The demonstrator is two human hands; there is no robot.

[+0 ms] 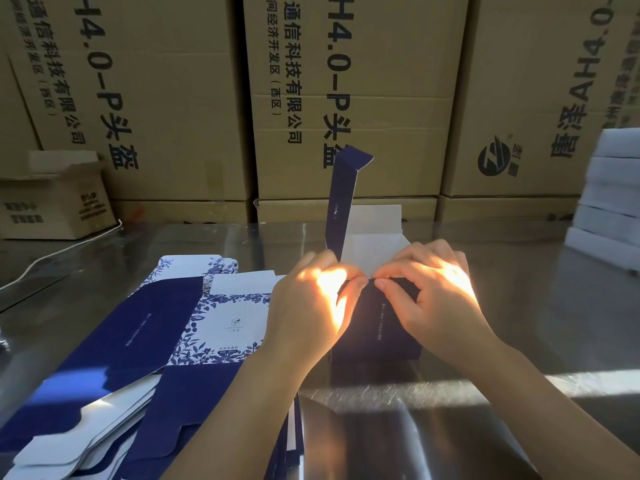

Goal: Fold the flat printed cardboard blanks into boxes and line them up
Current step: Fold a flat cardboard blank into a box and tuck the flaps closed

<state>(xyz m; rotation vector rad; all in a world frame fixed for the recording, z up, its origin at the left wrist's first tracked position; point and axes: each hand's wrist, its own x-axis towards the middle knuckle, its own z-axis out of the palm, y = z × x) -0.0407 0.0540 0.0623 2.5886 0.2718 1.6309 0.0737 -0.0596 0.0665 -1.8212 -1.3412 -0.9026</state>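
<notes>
Two hands meet at the top of a half-folded box of dark blue card. The left hand curls its fingers over the box's upper left corner and pinches the card there. The right hand has its fingers bent down onto the upper edge, and the fingertips of both hands nearly touch over the middle. Strong sunlight falls across both hands, so exactly how the thumbs lie cannot be told.

The box stands on a shiny metal table, directly in front of the person. From behind the left hand a long blue flap rises upright out of the box, its tip bent over to the right. Just behind the box's top edge a white inner panel stands up.

Left of the box, touching the left wrist, lies a loose pile of flat blanks, blue with white floral print, spreading toward the near edge. Far right of the box sits a stack of white foam pieces. Behind the box a wall of large brown cartons with printed characters fills the background, and a small open carton sits far left of it, with a white cable trailing across the table below.
</notes>
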